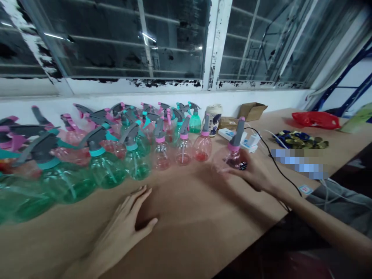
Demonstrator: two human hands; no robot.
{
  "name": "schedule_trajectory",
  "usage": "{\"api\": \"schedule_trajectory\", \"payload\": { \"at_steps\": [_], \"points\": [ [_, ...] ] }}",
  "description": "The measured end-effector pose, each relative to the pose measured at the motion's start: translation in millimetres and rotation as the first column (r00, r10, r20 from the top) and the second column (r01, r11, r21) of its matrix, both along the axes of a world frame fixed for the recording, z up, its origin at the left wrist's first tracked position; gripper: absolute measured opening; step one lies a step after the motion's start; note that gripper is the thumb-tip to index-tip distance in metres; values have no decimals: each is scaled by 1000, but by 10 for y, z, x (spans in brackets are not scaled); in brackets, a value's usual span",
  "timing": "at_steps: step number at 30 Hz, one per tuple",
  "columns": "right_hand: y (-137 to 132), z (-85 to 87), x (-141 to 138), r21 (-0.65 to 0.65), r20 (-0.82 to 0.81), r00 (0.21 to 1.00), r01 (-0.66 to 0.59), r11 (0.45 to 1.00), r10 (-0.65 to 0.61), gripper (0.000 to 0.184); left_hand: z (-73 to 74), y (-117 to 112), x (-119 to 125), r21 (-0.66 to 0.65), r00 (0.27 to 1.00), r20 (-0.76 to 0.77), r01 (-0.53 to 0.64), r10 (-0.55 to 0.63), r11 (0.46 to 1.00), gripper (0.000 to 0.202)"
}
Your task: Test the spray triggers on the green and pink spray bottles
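My right hand (pixel 257 172) is wrapped round the body of a clear pink spray bottle (pixel 222 161) with a grey trigger head and pink collar. The bottle is upright at the right end of the front row, slightly blurred. My left hand (pixel 124 221) is over the table with fingers stretched and thumb apart, holding nothing. Nearest to it stand a green spray bottle (pixel 138 164) with a teal collar and another green bottle (pixel 107 170). Between the hands, pink bottles (pixel 162 155) line the front row. Whether the held bottle touches the table I cannot tell.
Several more pink and green spray bottles crowd behind, along the window wall. Right of them are a printed paper cup (pixel 214 120), a cardboard box (pixel 252 111), white boxes (pixel 250 142), a black cable (pixel 271 155), gold medals with blue ribbons (pixel 305 140) and a red plastic bag (pixel 315 119).
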State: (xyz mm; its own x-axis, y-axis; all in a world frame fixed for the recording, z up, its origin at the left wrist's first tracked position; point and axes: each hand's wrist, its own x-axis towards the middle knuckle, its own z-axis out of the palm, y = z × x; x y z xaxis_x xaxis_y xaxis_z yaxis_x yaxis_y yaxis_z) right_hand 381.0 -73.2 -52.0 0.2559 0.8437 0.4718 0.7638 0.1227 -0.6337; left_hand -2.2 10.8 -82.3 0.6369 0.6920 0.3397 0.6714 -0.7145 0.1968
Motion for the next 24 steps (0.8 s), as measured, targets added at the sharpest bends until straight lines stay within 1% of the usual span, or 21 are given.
{"api": "schedule_trajectory", "payload": {
  "at_steps": [1, 2, 3, 5, 7, 11, 13, 16, 21, 24],
  "points": [
    [56, 21, 143, -4, 21, 999, 37, 999, -37, 63, -57, 50, -17, 26, 999, -29, 14, -13, 1000, 57],
    [126, 45, 263, 21, 39, 994, 105, 994, -106, 62, -100, 87, -33, 54, 998, -53, 27, -24, 998, 56],
    [208, 67, 360, 15, 47, 988, 148, 989, -149, 62, -128, 113, -47, 77, 997, -75, 40, -35, 996, 54],
    [395, 92, 500, 11, 43, 984, 174, 985, -174, 60, -153, 131, -69, 116, 994, -104, 54, -41, 992, 52],
    [586, 78, 589, 6, 33, 983, 179, 984, -179, 61, -159, 127, -85, 132, 992, -125, 47, -31, 990, 52],
    [863, -43, 698, -1, 11, 980, 198, 980, -198, 66, -184, 127, -115, 124, 989, -148, 33, -15, 992, 53],
    [925, -110, 724, -11, 6, 979, 202, 979, -201, 65, -201, 137, -128, 125, 989, -150, 32, -13, 992, 54],
    [944, -171, 727, -25, 7, 984, 178, 984, -178, 60, -209, 143, -137, 129, 989, -147, 34, -15, 991, 55],
    [913, -200, 704, -40, 30, 987, 159, 986, -158, 56, -188, 129, -127, 121, 992, -124, 43, -28, 992, 57],
    [919, -229, 712, -40, 46, 987, 153, 987, -151, 58, -173, 119, -117, 131, 992, -122, 43, -27, 990, 57]
  ]
}}
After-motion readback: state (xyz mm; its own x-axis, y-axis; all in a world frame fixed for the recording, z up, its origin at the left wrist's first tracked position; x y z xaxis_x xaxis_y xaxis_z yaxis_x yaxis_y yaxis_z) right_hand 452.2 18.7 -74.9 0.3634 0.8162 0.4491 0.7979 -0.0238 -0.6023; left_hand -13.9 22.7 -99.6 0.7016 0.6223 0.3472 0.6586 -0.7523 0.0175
